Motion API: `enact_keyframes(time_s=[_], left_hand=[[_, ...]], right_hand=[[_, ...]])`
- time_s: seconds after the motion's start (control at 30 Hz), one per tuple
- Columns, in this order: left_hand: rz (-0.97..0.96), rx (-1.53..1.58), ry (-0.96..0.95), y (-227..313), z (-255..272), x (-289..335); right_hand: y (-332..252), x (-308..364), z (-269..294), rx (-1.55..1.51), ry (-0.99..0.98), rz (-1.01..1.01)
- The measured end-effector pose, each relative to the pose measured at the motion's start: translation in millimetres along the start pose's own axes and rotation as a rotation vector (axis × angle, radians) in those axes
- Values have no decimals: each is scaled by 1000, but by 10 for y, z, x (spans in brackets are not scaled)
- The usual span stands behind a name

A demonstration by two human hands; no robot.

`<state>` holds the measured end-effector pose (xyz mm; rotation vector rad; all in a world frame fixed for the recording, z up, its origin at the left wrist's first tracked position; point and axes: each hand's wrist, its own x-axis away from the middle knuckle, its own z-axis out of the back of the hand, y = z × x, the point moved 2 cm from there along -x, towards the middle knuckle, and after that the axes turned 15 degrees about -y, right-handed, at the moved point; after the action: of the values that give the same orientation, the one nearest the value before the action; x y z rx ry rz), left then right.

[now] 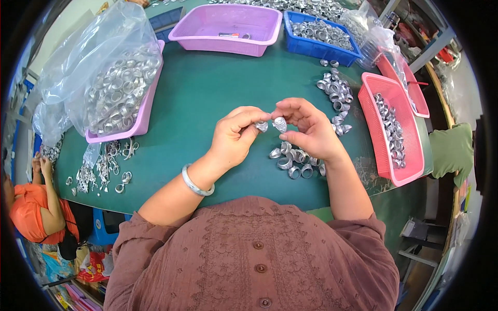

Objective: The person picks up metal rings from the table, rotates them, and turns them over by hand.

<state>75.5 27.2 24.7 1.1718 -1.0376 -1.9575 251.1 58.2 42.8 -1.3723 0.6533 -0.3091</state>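
Note:
Over the middle of the green table, my left hand [233, 136] pinches a silver ring [261, 126] between thumb and fingertips. Close beside it, my right hand [317, 136] holds a second silver ring [280, 124], its patterned face showing, with the fingers curled around it. The two hands nearly touch at the fingertips. Below my right hand lies a small pile of silver rings [294, 171], partly hidden by the hand and wrist. Another loose group of rings [336, 89] trails across the table just beyond my right hand.
A pink basket [383, 150] of rings stands at right, a blue basket [321, 47] of rings at back right. A purple tray [218, 45] sits at the back. Left are a bagged purple basket [148, 111], loose metal pieces [104, 168] and a seated person in orange [39, 212].

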Motion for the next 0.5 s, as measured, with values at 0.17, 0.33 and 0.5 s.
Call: enact_keyframes(time_s=[0.17,0.33,0.5], left_hand=[[1,168,59,-11,-4,87],[-81,-6,80,35,33,87],[-117,-237,55,75,47,92]], right_hand=[[3,-15,-100,100,-11,108],[5,-22,-143,265,8,179],[-3,-25,-164,356,60,198]])
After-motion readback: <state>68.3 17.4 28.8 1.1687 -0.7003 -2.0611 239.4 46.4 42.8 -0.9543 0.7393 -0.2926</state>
